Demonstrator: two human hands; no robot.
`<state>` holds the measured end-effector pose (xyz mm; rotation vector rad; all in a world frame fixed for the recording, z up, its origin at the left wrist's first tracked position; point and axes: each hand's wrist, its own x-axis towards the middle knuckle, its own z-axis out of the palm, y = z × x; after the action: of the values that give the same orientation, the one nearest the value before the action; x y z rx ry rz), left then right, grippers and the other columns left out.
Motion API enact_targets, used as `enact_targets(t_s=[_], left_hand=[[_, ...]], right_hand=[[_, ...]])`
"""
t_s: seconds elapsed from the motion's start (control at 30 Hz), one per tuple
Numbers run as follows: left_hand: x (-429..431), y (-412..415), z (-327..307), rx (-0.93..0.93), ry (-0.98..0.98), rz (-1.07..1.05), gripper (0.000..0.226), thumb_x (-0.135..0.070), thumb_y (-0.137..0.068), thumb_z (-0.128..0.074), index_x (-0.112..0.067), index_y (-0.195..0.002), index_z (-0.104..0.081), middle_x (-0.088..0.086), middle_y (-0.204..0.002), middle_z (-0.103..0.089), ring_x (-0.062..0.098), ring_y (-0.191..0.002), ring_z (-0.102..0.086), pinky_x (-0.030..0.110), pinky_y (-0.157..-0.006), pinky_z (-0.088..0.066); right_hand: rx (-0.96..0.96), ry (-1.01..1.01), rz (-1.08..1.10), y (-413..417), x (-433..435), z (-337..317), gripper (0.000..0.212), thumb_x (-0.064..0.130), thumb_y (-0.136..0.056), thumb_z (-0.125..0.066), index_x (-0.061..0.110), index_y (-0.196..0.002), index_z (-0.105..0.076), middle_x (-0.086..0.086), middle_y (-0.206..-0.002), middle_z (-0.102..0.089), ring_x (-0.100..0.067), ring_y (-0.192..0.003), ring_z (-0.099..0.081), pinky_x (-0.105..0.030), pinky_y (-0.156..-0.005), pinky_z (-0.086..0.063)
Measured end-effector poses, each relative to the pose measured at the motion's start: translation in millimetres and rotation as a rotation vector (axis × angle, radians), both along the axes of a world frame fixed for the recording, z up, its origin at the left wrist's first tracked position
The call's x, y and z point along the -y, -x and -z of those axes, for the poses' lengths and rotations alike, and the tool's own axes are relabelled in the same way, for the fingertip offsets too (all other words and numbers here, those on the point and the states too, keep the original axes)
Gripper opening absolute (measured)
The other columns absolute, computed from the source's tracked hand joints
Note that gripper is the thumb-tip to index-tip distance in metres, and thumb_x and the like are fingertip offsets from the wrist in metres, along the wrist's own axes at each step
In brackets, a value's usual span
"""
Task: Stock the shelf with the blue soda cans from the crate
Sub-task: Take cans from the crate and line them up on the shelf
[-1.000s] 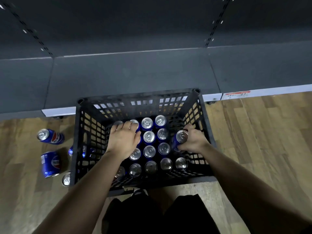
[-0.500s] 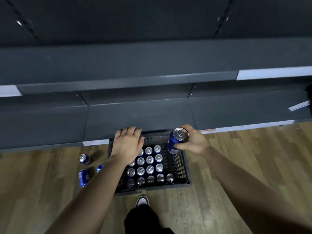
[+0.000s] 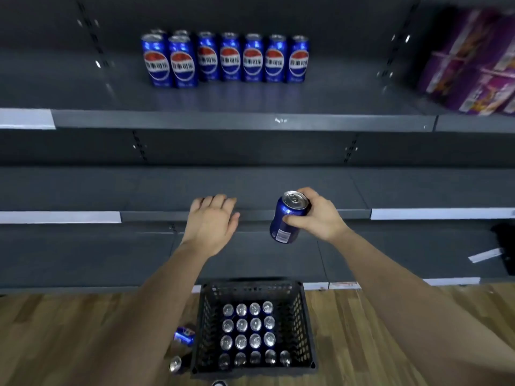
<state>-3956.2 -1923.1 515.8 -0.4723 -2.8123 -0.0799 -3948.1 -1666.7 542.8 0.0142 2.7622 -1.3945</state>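
My right hand [image 3: 317, 218] grips a blue soda can [image 3: 287, 218], tilted, in the air in front of the middle shelf edge. My left hand [image 3: 210, 222] is held out beside it with fingers relaxed and holds nothing. Below on the floor stands the black crate [image 3: 305, 324] with several upright cans [image 3: 248, 332] in rows. On the upper shelf [image 3: 250, 121] a row of several blue cans [image 3: 223, 59] stands upright, labels facing me.
Two blue cans [image 3: 184, 335] lie on the wooden floor left of the crate. Purple packages [image 3: 471, 65] sit on the upper shelf at the far right. The middle shelf [image 3: 167, 188] and lower shelf [image 3: 83, 254] are dark grey.
I have risen from the crate: both hands lifted out and up, the right one carrying a can to shelf height. The view tilted up and now shows the stocked upper shelf.
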Motion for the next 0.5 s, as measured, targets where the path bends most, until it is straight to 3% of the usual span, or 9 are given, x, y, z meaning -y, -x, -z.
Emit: enact_targets(t_s=[0.1, 0.2, 0.5], left_hand=[[19, 23, -32, -0.069, -0.012, -0.005, 0.057, -0.043, -0.091, -0.022, -0.013, -0.122, -0.061, 0.007, -0.117, -0.063, 0.028, -0.107, -0.058, 0.038, -0.092, -0.031], [38, 51, -62, -0.125, -0.013, -0.001, 0.046, -0.038, -0.094, -0.034, -0.013, -0.122, -0.061, 0.007, -0.118, -0.063, 0.028, -0.107, -0.058, 0.04, -0.093, -0.033], [103, 125, -114, -0.186, 0.013, 0.001, 0.039, -0.035, -0.096, -0.046, -0.016, -0.128, -0.056, 0.005, -0.126, -0.058, 0.027, -0.117, -0.052, 0.039, -0.096, -0.032]], right_hand=[[-0.079, -0.002, 0.004, 19, 19, -39, 0.046, 0.032, -0.065, -0.079, 0.032, -0.106, -0.058, 0.012, -0.095, -0.07, -0.012, -0.092, -0.064, -0.025, -0.08, -0.048], [-0.166, 0.01, 0.023, 40, 41, -78, 0.047, 0.032, -0.065, -0.078, 0.028, -0.108, -0.059, 0.011, -0.096, -0.069, -0.01, -0.09, -0.064, -0.024, -0.077, -0.047], [-0.324, 0.015, 0.089, 115, 109, -160, 0.046, 0.03, -0.071, -0.077, 0.023, -0.112, -0.058, 0.007, -0.104, -0.067, -0.011, -0.095, -0.063, -0.025, -0.077, -0.048]])
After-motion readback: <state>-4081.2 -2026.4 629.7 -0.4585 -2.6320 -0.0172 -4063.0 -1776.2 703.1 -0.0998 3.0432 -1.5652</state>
